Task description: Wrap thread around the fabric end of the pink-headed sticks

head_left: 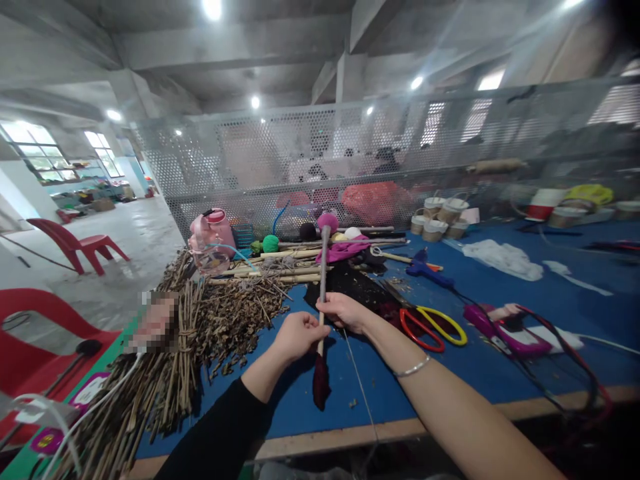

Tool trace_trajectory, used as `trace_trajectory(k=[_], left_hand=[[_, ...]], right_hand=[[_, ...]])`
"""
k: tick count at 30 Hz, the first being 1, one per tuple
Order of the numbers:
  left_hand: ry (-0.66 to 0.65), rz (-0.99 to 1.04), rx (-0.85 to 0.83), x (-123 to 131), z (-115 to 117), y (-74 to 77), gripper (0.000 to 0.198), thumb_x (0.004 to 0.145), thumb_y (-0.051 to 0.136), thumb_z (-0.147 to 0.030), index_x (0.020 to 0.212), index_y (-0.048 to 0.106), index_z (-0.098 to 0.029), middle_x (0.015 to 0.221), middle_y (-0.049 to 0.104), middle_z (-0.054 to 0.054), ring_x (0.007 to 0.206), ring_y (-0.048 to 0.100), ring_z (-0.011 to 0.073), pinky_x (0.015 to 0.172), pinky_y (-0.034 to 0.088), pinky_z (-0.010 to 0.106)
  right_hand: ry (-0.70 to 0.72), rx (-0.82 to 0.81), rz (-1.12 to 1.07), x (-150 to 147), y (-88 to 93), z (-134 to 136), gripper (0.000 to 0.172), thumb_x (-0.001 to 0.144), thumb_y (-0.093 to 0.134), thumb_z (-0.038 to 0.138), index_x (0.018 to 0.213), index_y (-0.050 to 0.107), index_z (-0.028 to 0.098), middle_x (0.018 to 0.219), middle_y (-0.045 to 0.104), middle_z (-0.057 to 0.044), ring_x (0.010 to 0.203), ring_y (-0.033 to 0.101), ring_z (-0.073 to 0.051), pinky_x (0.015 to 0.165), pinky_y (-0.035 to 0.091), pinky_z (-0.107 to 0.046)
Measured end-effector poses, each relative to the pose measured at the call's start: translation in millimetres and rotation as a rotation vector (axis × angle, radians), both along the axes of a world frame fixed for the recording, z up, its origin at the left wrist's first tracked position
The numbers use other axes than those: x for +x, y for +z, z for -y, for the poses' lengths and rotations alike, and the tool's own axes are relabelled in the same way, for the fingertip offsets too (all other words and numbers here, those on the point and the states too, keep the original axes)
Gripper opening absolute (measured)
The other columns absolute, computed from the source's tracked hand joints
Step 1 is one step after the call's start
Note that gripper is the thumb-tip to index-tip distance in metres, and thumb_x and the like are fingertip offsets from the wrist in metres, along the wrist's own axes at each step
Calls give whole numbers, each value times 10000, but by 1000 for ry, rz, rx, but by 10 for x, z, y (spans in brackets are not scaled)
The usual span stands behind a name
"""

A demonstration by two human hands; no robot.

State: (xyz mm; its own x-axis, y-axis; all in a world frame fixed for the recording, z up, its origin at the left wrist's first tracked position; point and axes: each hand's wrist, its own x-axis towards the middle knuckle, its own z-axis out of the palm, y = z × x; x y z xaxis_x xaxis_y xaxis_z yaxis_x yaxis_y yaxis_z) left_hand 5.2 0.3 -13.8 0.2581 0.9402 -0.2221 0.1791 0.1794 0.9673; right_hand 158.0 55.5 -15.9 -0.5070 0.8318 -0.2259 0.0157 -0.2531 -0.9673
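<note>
Both my hands grip a thin wooden stick (323, 280) held upright over the blue table (450, 380). My left hand (299, 335), in a black sleeve, is closed round its lower part. My right hand (345, 311), with a silver bracelet on the wrist, pinches the stick just above. A pink yarn ball (327, 222) tops the stick, and dark maroon fibre (321, 380) hangs from its bottom end. A thin thread (361, 390) runs down from my right hand toward the table edge.
Bundles of dry twigs (200, 333) cover the table's left. Red and yellow scissors (433, 327), a blue glue gun (425, 270), a pink tool (505, 330) with cables, a pink jug (213, 240), yarn balls and cups lie about. A mesh fence (350, 153) backs the table. Red chairs (75, 243) stand left.
</note>
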Motion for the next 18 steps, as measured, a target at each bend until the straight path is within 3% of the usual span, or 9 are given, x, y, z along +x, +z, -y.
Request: trace_trajectory(k=[3,6,8,12,14,18], left_hand=[[-74,275,-192,6,6,68,308,627,696,-381,737,544,-136,660,628,35,544,590,111,513,440,210],[-115,315,-289,8,17,114,303,631,696,-347,787,567,-121,730,645,65,585,611,119,538,450,218],[-95,202,-242,13,20,102,305,628,699,-367,739,546,-126,657,623,39,533,586,113,506,433,216],[44,-39,42,23,7,27,360,553,755,-374,625,486,-145,446,483,-53,389,444,69,417,346,190],[15,26,7,19,-2,13,362,542,763,-377,635,509,-135,474,514,-35,414,481,80,441,382,200],[-115,321,-198,-2,3,69,357,608,732,-382,782,585,-108,741,640,69,611,609,118,561,465,214]], right_hand=[[79,-33,-119,58,45,-2,323,649,682,361,775,445,181,443,275,127,362,124,-17,340,46,-164],[67,-16,-66,63,47,0,322,649,675,378,752,443,179,428,282,125,353,137,-18,337,52,-172],[31,24,34,30,14,-1,316,650,664,388,721,437,180,401,292,124,333,155,-21,327,62,-180],[-1,82,159,-25,-50,-5,317,649,660,394,697,431,180,388,313,119,315,179,-22,318,72,-183],[14,71,109,-9,-38,0,332,650,668,400,707,424,182,403,310,121,324,174,-20,322,73,-179],[96,-41,-86,70,56,26,359,650,685,402,775,427,185,452,278,129,359,137,-15,347,46,-167]])
